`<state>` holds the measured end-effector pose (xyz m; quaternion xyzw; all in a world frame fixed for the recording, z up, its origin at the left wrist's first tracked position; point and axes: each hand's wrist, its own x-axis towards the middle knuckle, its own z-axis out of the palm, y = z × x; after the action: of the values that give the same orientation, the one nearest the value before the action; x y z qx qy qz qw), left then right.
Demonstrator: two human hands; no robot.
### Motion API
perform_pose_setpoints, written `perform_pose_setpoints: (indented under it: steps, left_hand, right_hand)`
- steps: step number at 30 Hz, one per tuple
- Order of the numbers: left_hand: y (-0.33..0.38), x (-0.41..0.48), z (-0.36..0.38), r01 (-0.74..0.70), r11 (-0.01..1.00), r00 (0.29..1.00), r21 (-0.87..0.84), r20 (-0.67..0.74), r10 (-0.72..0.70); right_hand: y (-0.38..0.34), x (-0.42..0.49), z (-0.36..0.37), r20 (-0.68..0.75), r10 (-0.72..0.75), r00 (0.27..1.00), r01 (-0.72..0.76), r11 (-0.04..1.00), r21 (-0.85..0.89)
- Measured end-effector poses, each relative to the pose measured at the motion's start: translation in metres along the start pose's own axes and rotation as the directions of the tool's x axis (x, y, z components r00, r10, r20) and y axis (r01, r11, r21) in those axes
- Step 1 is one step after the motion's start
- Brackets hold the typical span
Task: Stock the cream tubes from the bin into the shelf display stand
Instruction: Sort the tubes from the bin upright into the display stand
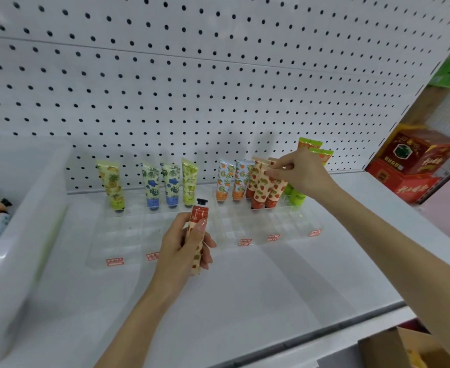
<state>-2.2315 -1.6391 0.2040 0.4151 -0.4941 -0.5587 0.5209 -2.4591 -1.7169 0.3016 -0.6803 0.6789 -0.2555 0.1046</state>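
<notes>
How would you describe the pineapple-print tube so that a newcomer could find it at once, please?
Start at the white pegboard behind the shelf and drop to the clear display stand at its foot. The pineapple-print tube stands cap down at the far left of the back row, apart from the rest. Its nearest neighbour is a blue-flowered tube; it alone is yellow with pineapples.

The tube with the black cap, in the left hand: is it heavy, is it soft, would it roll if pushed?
Probably light: the left hand holds the tube upright with a few curled fingers. Likely soft-walled, judging by the flat crimped ends of the tubes in the stand. Such an end should also stop it rolling far.
</notes>
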Motion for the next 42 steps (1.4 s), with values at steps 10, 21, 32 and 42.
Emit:
perform_pose_setpoints:
  steps: [10, 21, 32, 42]
  left_hand:
    - [-0.001, -0.001, 0.001, -0.003, 1.000, 1.000, 0.002, -0.006, 0.003]
    - [0.001, -0.005, 0.004, 0.000, 1.000, 1.000, -0.023, -0.025, 0.000]
    - [0.003, -0.004, 0.003, 0.056, 0.951, 0.995, -0.305, -0.057, -0.077]
    - [-0.005, -0.004, 0.003, -0.006, 0.961, 1.000, -0.276, -0.028, -0.002]
  right_hand:
    - [0.001, 0.005, 0.000, 0.063, -0.026, 0.998, 0.034, 0.990, -0.138]
    - [-0.001, -0.002, -0.002, 0.011, -0.050, 0.999, 0.051, 0.992, -0.114]
    - [-0.019, -0.107, 0.048, 0.338, -0.090, 0.937, -0.102, 0.854, 0.510]
    - [-0.013, -0.130, 0.070, 0.349, 0.133, 0.928, -0.372, 0.410, 0.833]
